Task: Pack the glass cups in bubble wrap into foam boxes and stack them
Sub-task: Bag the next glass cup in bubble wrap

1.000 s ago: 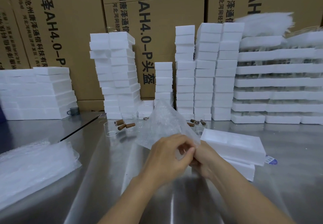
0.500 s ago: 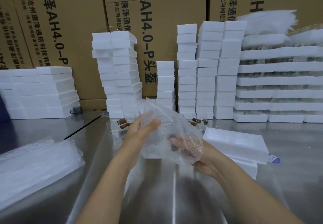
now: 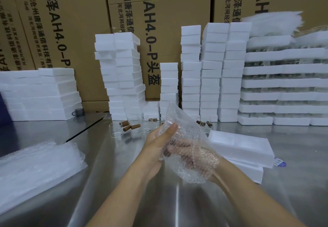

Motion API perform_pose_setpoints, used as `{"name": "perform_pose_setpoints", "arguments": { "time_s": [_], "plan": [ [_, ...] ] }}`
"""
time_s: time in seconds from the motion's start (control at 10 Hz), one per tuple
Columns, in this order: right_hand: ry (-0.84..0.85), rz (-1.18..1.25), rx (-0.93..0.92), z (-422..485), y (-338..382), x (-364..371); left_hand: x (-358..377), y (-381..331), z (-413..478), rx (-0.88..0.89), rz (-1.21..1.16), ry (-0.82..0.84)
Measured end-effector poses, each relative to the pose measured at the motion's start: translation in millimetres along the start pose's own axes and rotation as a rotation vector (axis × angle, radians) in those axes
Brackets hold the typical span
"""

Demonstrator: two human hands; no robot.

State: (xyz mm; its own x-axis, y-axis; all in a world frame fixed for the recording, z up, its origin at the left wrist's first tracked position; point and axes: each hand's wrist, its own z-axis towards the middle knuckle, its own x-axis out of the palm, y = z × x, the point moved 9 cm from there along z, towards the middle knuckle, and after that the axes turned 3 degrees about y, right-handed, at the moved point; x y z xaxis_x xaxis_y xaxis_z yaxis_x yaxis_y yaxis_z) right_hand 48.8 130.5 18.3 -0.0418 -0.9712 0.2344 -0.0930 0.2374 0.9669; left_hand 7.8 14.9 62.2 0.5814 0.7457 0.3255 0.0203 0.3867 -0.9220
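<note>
Steel table (image 3: 301, 138), hands together above it, left hand (image 3: 158, 143) and right hand (image 3: 215, 174) clasping bubble wrap (image 3: 184, 124).

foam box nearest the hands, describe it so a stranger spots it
On the steel table, look just right of the bubble wrap. The foam box lies flat atop another foam piece, apart from the foam stacks by the cartons, a blue label at its right corner.
</note>
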Motion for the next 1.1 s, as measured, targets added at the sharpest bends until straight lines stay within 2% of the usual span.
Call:
{"name": "perform_pose_setpoints", "arguments": {
  "time_s": [0.1, 0.2, 0.3, 0.4, 0.5, 0.6, 0.7, 0.8, 0.9, 1.0, 1.1],
  "plan": [
    [0.058, -0.008, -0.003, -2.8, 7.1, 10.9, -2.3, -1.1, 0.4, 0.025, -0.041, -0.019],
    [0.002, -0.230, -0.159, -2.3, 22.8, 12.4, -14.8, -4.9, 3.5, 0.068, -0.116, -0.109],
    [-0.180, -0.186, -0.364, -13.6, 48.8, 5.3, -31.0, -10.3, 6.8, 0.093, -0.282, -0.143],
    [-0.168, -0.105, -0.427, -16.4, 52.0, 11.4, -44.8, -10.6, 8.7, 0.100, -0.500, -0.125],
    [-0.078, -0.147, -0.396, -17.9, 41.8, 27.1, -43.5, -5.4, 9.8, 0.042, -0.461, -0.078],
    [-0.138, -0.048, -0.397, -14.2, 41.1, 19.8, -30.2, 3.3, 8.3, -0.084, -0.144, -0.048],
    [-0.285, 0.115, -0.394, -12.2, 47.0, -8.2, -32.0, 9.0, 8.3, -0.100, 0.009, -0.070],
    [-0.242, 0.248, -0.334, -8.2, 49.0, -21.1, -25.8, 14.9, 4.6, -0.159, 0.051, -0.021],
    [-0.168, 0.334, -0.328, -5.6, 50.6, -18.8, -24.2, 20.4, 6.5, -0.206, 0.055, -0.025],
    [-0.170, 0.387, -0.381, -7.3, 55.2, -18.7, -20.5, 23.3, 4.9, -0.255, -0.045, 0.023],
    [-0.239, 0.126, -0.455, -15.7, 63.2, -18.2, -15.9, 20.3, 2.7, -0.253, -0.215, 0.058]
  ]
}}
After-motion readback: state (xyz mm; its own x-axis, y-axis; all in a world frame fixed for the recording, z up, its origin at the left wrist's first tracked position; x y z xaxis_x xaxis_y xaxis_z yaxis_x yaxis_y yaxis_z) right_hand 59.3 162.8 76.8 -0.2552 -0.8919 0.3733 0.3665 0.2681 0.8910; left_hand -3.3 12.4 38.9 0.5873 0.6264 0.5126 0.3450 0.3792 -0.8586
